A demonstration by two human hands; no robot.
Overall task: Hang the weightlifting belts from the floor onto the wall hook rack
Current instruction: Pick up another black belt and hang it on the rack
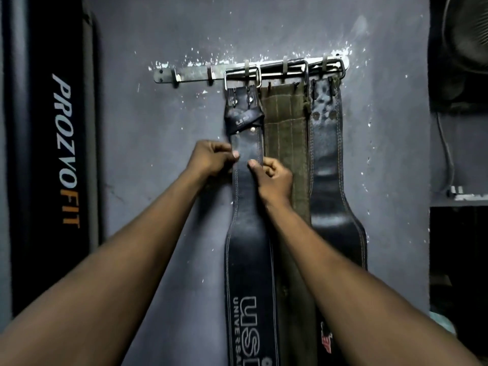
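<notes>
A metal hook rack [190, 75] is fixed to the grey wall, and three belts hang from its right half. The leftmost is a black leather belt [247, 249] with white lettering, its buckle over a hook. Beside it hang an olive fabric belt [286, 143] and a second black leather belt [326, 159] at the right. My left hand [211, 158] pinches the left edge of the lettered belt's narrow strap. My right hand [273, 179] grips the strap's right edge, thumb on its face. Both hands are below the buckle.
A tall black padded column [56, 143] with white and orange lettering stands at the left. The rack's left hooks [174, 76] carry nothing. A dark shelf unit [459, 202] with a fan [467, 30] above and a hanging cable fills the right edge.
</notes>
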